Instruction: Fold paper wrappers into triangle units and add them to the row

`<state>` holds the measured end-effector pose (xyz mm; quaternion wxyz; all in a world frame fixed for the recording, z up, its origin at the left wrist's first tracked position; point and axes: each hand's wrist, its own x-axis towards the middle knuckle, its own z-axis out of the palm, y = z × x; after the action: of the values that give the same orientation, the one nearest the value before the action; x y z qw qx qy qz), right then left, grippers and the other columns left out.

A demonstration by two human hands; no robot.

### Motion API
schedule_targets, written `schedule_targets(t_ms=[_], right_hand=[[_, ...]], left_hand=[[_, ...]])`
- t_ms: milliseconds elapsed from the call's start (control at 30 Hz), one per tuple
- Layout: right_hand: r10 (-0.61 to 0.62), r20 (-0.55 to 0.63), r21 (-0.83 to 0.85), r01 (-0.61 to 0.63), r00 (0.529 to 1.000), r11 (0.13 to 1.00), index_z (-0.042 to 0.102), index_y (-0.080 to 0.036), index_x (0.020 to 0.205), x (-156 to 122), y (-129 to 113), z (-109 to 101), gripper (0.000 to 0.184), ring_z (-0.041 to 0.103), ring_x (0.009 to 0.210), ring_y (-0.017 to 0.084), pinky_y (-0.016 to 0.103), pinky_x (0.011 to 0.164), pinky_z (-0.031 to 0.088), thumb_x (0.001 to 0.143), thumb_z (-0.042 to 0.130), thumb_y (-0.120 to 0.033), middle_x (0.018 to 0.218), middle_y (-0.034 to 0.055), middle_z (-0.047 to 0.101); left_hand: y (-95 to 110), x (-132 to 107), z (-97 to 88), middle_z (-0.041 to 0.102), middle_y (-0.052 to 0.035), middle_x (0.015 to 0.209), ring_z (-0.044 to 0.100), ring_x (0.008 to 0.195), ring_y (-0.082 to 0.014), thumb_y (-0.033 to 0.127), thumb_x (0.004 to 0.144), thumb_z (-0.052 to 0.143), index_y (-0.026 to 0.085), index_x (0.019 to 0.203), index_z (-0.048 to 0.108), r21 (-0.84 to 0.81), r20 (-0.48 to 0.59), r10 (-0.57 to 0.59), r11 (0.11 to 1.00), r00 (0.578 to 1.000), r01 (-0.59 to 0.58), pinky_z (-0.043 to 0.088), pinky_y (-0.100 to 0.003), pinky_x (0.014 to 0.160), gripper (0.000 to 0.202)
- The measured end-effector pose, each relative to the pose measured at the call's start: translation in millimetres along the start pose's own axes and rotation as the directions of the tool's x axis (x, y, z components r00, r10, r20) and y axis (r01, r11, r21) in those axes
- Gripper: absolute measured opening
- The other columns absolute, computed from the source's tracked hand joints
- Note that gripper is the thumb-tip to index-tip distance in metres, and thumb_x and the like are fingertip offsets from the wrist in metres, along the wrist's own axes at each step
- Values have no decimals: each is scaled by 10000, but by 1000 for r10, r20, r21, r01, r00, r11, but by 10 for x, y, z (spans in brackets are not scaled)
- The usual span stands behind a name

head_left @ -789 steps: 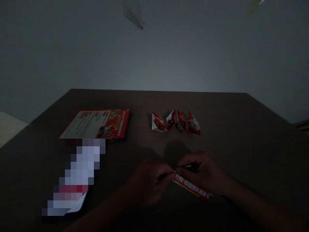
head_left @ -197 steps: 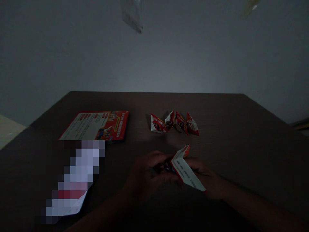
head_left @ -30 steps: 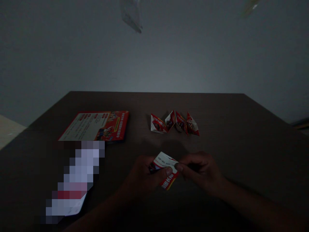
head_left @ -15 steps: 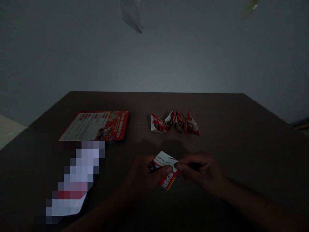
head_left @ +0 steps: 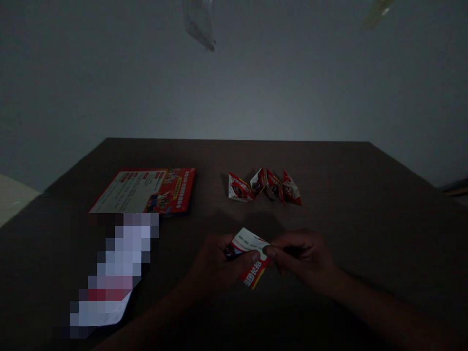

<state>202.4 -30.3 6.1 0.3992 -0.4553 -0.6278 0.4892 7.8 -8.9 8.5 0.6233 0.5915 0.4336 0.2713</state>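
The left hand grips a small folded paper, its thumb pressed flat across the printed front and its other fingers curled behind, mostly out of sight. The right hand pinches the right-hand edge of the same paper between thumb and forefinger, the remaining fingers bent inward towards the palm. The paper is held in front of the person, tilted, with a pale upper panel carrying small dark print and a red lower panel with bold white characters and a yellow border; its edges look crisp and its surface smooth. In the earliest frame it is a narrow red strip, and several seconds ago it stands open in a V; now it shows as a compact, slanted four-sided shape, nearly unchanged over the last second. Beyond the hands, four angular folded paper pieces in red and white sit in a zigzag row on the dark, faintly grained table, where they lay before. To the left lies a flat, red-bordered printed leaflet, and nearer, a bright, mostly pixelated slab with a rounded corner. A matte grey wall rises behind.
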Motion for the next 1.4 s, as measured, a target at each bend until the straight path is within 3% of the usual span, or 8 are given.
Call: schedule_targets(t_ms=[167, 300, 400, 567, 700, 900, 1100, 1400], right_hand=[[46, -24, 75, -44, 999, 996, 711, -122, 708, 11, 1, 5, 190, 464, 395, 58, 160, 379, 361, 795, 645, -278, 485, -6, 578], [100, -49, 149, -92, 994, 984, 714, -133, 696, 18, 10, -6, 180, 469, 393, 52, 153, 373, 363, 774, 669, -289, 512, -3, 603], [126, -71, 172, -113, 989, 979, 712, -143, 690, 19, 35, -14, 179, 465, 393, 48, 150, 374, 360, 771, 675, -298, 521, -5, 611], [164, -98, 176, -145, 982, 974, 705, -144, 671, 25, 64, -12, 193, 469, 396, 48, 153, 378, 363, 757, 689, -316, 537, 1, 623], [189, -124, 165, -167, 974, 972, 706, -143, 655, 36, 42, -7, 208, 463, 383, 50, 158, 368, 357, 736, 704, -334, 522, 3, 620], [194, -113, 221, -166, 974, 961, 717, -145, 662, 41, 21, -21, 198, 466, 377, 45, 150, 357, 351, 734, 710, -330, 528, 4, 632], [255, -49, 412, -213, 966, 886, 711, -146, 652, 54, 70, -60, 194, 470, 355, 41, 147, 342, 348, 709, 739, -330, 517, -4, 638], [318, 55, 534, -297, 947, 792, 700, -141, 642, 64, 68, -53, 193, 487, 341, 38, 143, 344, 357, 689, 761, -317, 511, 1, 658]], left_hand=[[18, 2, 24, 701, -21, 780, 655, 697, -165, 264, 739, 659, 141, 888, 644, 39, -30, 76, 996, 997, -75, 515, -230, 596, 194], [26, -27, 26, 657, -42, 956, 642, 794, -180, 207, 638, 742, 177, 1202, 459, 196, -115, 254, 954, 960, -228, 536, -252, 635, 632], [23, -58, 10, 550, -103, 1198, 578, 1024, -250, 220, 538, 819, 207, 1313, 330, 399, -103, 393, 858, 914, -324, 529, -327, 790, 916], [13, -77, -5, 367, -147, 1376, 406, 1231, -330, 313, 502, 847, 214, 1380, 216, 618, 4, 438, 705, 899, -347, 404, -472, 988, 1086], [-8, -71, -13, 361, -140, 1379, 401, 1231, -330, 313, 518, 840, 222, 1381, 218, 648, 23, 432, 680, 902, -342, 404, -479, 987, 1068], [-26, -44, -91, 464, -110, 1242, 544, 1061, -241, 226, 647, 758, 226, 1316, 318, 502, 19, 568, 707, 823, -499, 523, -331, 815, 801], [-13, -23, -113, 487, -79, 1188, 547, 1039, -233, 213, 618, 789, 247, 1176, 524, 513, 197, 586, 622, 786, -592, 508, -335, 834, 619], [-114, 52, -147, 553, -44, 999, 586, 733, -127, 68, 758, 582, 254, 1143, 571, 617, 233, 700, 429, 675, -659, 474, -209, 565, 428]])
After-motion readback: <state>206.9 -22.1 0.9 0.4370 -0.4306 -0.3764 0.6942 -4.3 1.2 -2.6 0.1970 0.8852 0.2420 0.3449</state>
